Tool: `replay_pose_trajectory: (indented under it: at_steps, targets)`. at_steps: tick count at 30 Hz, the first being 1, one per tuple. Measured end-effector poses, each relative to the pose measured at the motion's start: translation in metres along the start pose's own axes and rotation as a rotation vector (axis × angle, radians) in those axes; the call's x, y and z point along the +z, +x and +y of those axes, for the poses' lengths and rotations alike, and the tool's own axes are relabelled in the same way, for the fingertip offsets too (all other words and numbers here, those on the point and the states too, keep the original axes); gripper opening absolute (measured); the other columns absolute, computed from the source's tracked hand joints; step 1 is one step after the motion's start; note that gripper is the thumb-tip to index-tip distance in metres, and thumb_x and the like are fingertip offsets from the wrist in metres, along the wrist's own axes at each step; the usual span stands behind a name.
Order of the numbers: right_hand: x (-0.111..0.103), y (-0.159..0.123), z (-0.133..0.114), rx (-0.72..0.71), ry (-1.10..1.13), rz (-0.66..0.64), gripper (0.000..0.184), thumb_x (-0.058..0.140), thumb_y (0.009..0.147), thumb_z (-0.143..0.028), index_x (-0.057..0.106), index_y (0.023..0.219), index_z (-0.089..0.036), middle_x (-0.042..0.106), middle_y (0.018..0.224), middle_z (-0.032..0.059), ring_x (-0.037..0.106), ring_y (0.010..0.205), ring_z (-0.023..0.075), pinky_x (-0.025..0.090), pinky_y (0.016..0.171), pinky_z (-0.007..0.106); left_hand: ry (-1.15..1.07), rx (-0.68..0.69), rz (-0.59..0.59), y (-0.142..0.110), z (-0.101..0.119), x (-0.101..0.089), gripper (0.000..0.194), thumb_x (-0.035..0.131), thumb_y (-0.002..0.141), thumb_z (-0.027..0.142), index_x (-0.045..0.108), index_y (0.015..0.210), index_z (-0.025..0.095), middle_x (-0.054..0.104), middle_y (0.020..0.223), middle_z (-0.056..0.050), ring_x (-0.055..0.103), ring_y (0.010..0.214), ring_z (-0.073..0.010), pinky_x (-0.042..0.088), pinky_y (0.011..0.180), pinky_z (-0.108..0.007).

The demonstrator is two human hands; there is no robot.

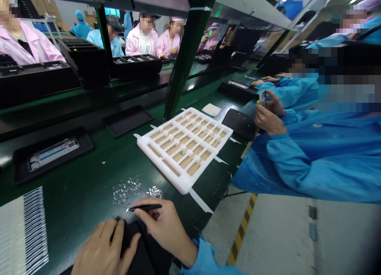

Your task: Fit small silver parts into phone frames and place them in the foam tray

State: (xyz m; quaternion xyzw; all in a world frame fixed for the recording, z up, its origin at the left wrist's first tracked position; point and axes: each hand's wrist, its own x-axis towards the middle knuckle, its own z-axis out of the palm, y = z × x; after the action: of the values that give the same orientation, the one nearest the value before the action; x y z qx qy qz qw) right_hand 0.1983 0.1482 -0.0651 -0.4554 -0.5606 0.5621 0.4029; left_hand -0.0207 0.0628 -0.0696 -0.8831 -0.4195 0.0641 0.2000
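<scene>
My right hand (166, 225) pinches a pair of slim black tweezers (149, 207) above the green bench. At the tweezers' tip is a tiny shiny piece (127, 210); whether it is gripped or lies below, I cannot tell. Just beyond are a loose spread of small silver metal pieces (127, 189) and a denser pile of silver pieces (155, 192). At the bottom edge, my left hand (102, 247) is closed over a dark black object (138, 247), its fingers across the far edge and thumb along the side. Most of that object is hidden or out of frame.
A white foam tray with slots (186, 179) is taped on the bench. Leftward lie a black tray (86, 142) holding a phone part (53, 154) and a sheet with white strips (35, 227). A co-worker's blue sleeve (285, 160) is close on the right; a green post (184, 64) stands behind.
</scene>
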Motion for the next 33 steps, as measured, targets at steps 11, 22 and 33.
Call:
replay_pose_trajectory:
  at_steps: [11,22,33]
  targets:
    - [-0.003,0.001,0.005,-0.029,0.006,-0.075,0.016,0.078,0.092,-0.026,0.088,0.104,-0.021,0.083,0.096,0.0054,0.062,0.055,0.0119,0.05,0.047,0.021,0.003,-0.026,0.047,0.004,0.001,-0.005,0.038,0.046,0.106,0.018,0.072,0.132,0.025,0.08,0.111,-0.012,0.079,0.091,-0.0311,0.067,0.07,-0.039]
    - [-0.004,0.009,0.002,0.153,0.092,-0.043,0.03,0.078,0.09,-0.043,0.08,0.095,-0.013,0.064,0.058,-0.0019,0.052,0.036,0.0091,0.037,0.037,0.019,-0.255,-0.343,0.291,0.035,0.001,-0.029,0.039,0.043,0.113,0.04,0.069,0.133,0.02,0.071,0.091,-0.004,0.07,0.068,-0.016,0.054,0.064,-0.026]
    - [-0.001,0.015,-0.005,0.168,0.097,-0.011,0.033,0.081,0.088,-0.047,0.078,0.088,-0.014,0.059,0.051,-0.0037,0.051,0.033,0.0099,0.034,0.034,0.019,-0.302,-0.306,0.313,0.039,-0.008,-0.022,0.042,0.042,0.113,0.044,0.067,0.135,0.02,0.068,0.09,-0.003,0.071,0.066,-0.0159,0.053,0.06,-0.026]
